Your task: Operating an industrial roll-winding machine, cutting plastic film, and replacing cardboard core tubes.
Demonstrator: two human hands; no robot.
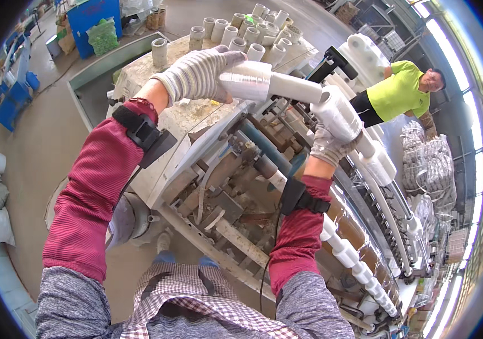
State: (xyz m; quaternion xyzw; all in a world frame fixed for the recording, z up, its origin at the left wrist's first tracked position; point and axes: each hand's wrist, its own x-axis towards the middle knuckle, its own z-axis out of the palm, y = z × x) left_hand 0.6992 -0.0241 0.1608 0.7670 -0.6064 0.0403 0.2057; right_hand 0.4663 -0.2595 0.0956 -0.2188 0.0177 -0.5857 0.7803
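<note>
Both hands (199, 73) raised, gripping bobbins (247, 80).

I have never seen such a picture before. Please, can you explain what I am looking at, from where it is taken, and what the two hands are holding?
One camera on the person's head looks down, so its wide lens bends straight edges. The gloved left hand grips a white tube wound with thread. The gloved right hand grips a fuller white thread bobbin. Both forearms wear red sleeves and black wrist straps. Below is a winding machine with a row of white bobbins. Empty tubes stand on the machine top. Another person in a yellow-green shirt stands at the right.
</note>
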